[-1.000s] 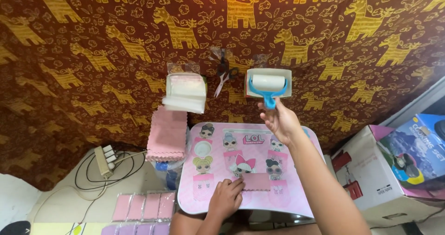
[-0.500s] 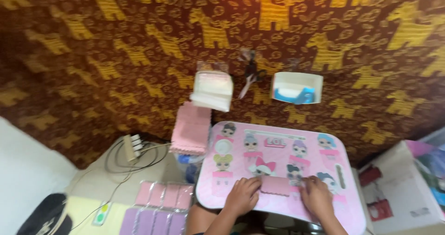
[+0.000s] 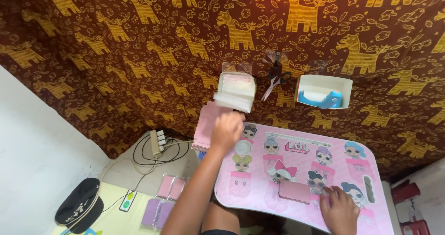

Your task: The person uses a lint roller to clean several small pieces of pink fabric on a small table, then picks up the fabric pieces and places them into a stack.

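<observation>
Lying on the pink cartoon-print lap table (image 3: pixel 259 195), one small pink scallop-edged cloth piece (image 3: pixel 293 192) is placed, its edge under the right hand (image 3: pixel 340 210), fingers flat, holding nothing. More seems left: left hand (image 3: pixel 227 130) reaches w/ loose fingers over the pink cloth stack (image 3: pixel 204 129); grip cannot be told.

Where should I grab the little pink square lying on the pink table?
Pinch the little pink square by its scalloped left edge, coming from the left. It lies flat on the pink table, and the right hand already rests at its right side.
</observation>
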